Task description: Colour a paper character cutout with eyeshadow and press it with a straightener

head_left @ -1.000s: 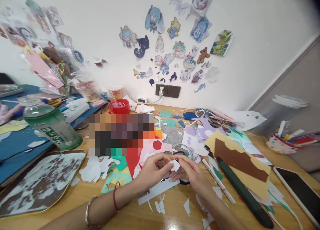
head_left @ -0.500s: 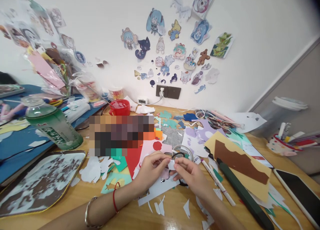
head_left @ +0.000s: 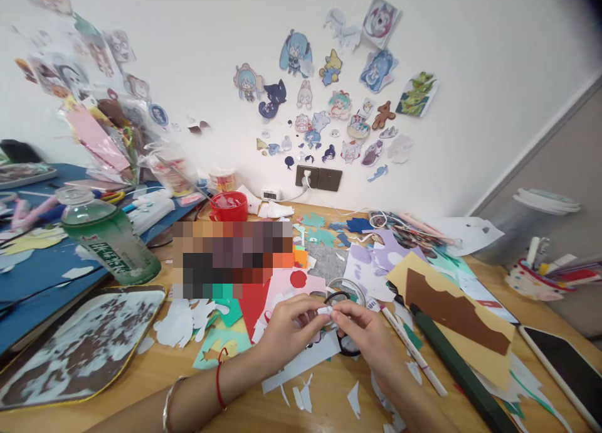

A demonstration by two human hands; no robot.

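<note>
Between the fingertips of both hands is a small white piece (head_left: 324, 310), seemingly paper, mostly covered by the fingers. My left hand (head_left: 291, 325) pinches its left side, and my right hand (head_left: 357, 323) pinches its right side. Behind the fingers lie a clear round ring of tape (head_left: 360, 290) and a black loop, partly hidden by the hands. Below the hands is a white paper sheet (head_left: 301, 363). A pink sheet with a red circle (head_left: 298, 279) lies just beyond the left hand.
White paper scraps (head_left: 303, 395) are strewn near the front. To the right lie a white marker (head_left: 418, 358), a dark green pen-shaped case (head_left: 456, 364), brown paper (head_left: 456, 307) and a tablet (head_left: 564, 370). At left stand a green bottle (head_left: 110, 238), a stained tray (head_left: 84, 339) and a red cup (head_left: 229, 206).
Both hands still hold the small white piece, and the fingertips have shifted, with the right thumb and fingers drawn closer together. The whole view has moved slightly down and right.
</note>
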